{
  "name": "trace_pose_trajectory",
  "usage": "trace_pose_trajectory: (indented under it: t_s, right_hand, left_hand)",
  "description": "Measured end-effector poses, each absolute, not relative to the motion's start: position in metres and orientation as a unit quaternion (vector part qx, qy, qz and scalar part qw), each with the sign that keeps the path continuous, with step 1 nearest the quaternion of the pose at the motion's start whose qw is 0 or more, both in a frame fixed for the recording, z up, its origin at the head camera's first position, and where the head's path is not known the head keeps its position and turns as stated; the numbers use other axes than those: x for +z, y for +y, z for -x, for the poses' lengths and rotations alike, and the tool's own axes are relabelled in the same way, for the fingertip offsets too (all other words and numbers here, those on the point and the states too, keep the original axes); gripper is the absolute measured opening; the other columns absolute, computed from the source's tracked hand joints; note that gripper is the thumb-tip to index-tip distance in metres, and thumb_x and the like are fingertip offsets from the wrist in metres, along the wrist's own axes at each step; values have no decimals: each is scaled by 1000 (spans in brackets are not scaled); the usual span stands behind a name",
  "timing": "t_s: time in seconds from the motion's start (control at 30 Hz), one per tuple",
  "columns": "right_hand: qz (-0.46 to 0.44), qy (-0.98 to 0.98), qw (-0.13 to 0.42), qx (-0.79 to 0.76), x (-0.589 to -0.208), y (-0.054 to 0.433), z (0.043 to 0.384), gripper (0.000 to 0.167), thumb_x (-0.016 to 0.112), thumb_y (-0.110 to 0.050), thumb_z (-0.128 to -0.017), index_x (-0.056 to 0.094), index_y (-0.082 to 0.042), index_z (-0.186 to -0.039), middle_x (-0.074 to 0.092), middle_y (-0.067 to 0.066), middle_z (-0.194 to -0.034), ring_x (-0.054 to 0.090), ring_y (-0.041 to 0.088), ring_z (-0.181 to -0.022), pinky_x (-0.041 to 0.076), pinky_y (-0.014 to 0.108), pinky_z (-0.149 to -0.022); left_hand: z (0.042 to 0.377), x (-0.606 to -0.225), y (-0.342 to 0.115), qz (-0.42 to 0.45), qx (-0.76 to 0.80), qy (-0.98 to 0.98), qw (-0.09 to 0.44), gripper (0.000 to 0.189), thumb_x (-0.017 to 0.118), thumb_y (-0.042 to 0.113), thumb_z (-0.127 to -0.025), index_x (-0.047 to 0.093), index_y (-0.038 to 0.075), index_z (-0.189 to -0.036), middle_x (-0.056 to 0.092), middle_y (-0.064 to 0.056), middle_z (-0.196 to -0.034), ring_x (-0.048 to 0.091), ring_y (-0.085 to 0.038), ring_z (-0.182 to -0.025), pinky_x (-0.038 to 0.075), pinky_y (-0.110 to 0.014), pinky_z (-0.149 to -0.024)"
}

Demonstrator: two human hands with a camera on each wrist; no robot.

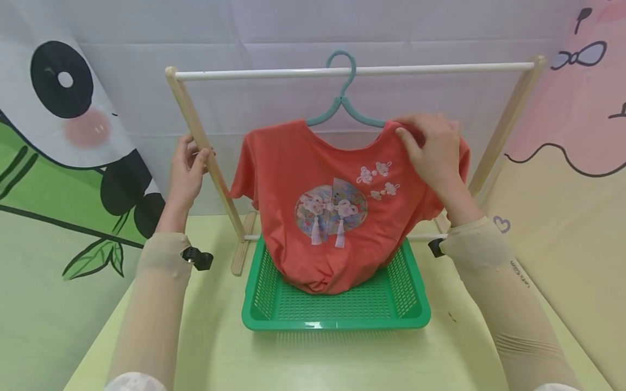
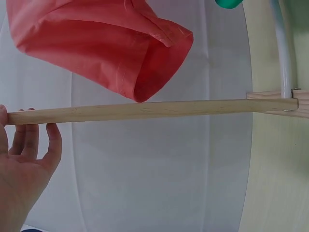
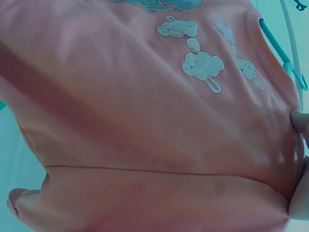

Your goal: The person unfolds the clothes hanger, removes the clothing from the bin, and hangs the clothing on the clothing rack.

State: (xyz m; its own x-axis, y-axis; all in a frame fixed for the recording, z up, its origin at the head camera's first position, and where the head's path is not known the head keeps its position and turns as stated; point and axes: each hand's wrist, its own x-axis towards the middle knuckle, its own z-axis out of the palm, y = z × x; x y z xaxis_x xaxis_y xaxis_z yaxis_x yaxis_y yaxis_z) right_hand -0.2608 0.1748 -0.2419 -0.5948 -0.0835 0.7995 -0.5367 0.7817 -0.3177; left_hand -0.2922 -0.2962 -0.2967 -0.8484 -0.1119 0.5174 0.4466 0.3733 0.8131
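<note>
A red short-sleeved T-shirt [image 1: 288, 163] with a round patterned print and white knot motifs hangs on a teal clothes hanger [image 1: 341, 103]. The hanger's hook goes over the white rail [image 1: 274, 73] of a garment rack. At the shirt's shoulder on the right, my right hand [image 1: 432, 152] pinches the cloth, thumb in front; its other fingers are partly hidden. My left hand [image 1: 188, 168] holds the rack's left wooden post [image 1: 215, 174], and the left wrist view shows its fingers [image 2: 54, 145] against that post. The shirt's lower part is bunched inside a green basket [image 1: 337, 325].
The rack's right wooden post [image 1: 508, 125] stands beyond my right hand. A white lower bar [image 1: 425, 237] runs behind the basket. Pale cloth [image 1: 220, 32] hangs behind the rack, with cartoon-printed sheets at both sides. Everything stands on a light yellow table [image 1: 215, 347].
</note>
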Motion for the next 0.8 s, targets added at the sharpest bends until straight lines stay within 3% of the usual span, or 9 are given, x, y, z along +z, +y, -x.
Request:
trace_pose_trajectory:
  t_s: [0.3, 0.6, 0.8]
  right_hand:
    - [-193, -858, 396, 265, -249, 172, 262, 26, 65, -26, -96, 73, -15, -118, 74, 11, -111, 61, 31, -101, 33, 51, -93]
    - [-194, -859, 379, 283, -265, 168, 268, 26, 65, -27, -96, 72, -15, -118, 74, 11, -109, 59, 30, -95, 31, 47, -86]
    - [-188, -871, 353, 286, -262, 170, 268, 28, 65, -27, -96, 71, -15, -121, 73, 11, -112, 58, 29, -98, 31, 47, -90]
  left_hand:
    - [290, -295, -296, 106, -551, -791, 246, 35, 49, 23, -104, 46, 22, -139, 60, 15, -104, 60, 0, -100, 51, -16, -79]
    - [292, -297, -292, 99, -555, -787, 252, 36, 53, 26, -102, 47, 24, -138, 62, 13, -104, 61, -1, -99, 52, -15, -79]
    - [292, -296, -290, 91, -544, -795, 251, 37, 52, 29, -102, 46, 26, -139, 62, 7, -109, 62, -12, -105, 52, -17, -82]
